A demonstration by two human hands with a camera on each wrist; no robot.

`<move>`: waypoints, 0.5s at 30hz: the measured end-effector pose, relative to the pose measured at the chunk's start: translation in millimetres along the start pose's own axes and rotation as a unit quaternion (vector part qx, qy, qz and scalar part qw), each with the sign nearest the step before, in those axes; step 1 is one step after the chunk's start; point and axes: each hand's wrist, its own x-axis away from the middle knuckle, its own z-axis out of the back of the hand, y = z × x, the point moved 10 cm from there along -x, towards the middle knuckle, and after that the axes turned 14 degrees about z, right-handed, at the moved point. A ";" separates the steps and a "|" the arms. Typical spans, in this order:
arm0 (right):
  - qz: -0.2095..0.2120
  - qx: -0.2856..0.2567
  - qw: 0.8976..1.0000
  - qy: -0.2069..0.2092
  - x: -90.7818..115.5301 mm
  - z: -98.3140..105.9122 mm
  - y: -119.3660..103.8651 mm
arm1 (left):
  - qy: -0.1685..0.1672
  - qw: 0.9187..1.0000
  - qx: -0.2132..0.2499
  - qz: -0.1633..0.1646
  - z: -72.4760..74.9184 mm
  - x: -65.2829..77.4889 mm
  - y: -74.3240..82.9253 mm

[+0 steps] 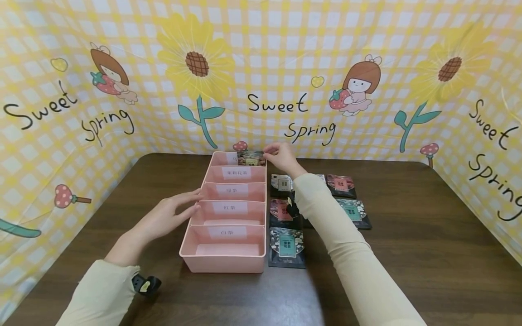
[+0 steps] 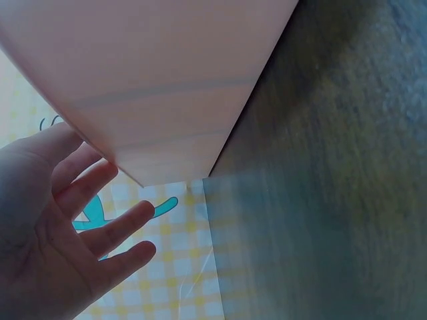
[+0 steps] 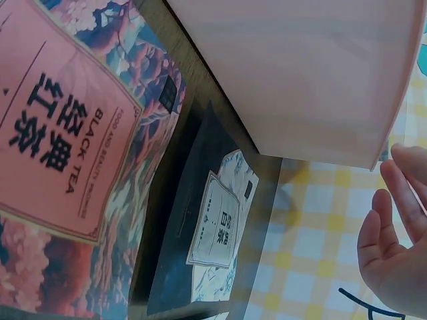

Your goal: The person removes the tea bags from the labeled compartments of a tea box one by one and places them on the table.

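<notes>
A long pink box (image 1: 222,265) divided into several labelled compartments stands on the table. My right hand (image 1: 283,159) is over its far right corner and pinches the edge of a tea packet (image 1: 249,158), whose lower part is inside the farthest compartment. In the right wrist view, thumb and fingertips meet right at the box rim, and the packet is almost wholly hidden by the wall. My left hand (image 1: 169,213) touches the box's left rim beside the middle compartments. Its fingers (image 2: 110,230) look loosely extended, holding nothing.
Right of the box lie several tea packets: a green-labelled one (image 1: 287,246) in front, a red BLACK TEA one (image 3: 60,133), a white-labelled one (image 3: 217,227), another red one (image 1: 341,184) and a green one (image 1: 354,212). A checked cloth (image 1: 261,59) hangs behind the wooden table (image 1: 408,262).
</notes>
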 end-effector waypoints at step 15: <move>-0.007 0.019 1.000 0.000 -0.1 -2.9 1.9 | 0.002 1.000 0.005 -0.006 4.4 4.0 4.9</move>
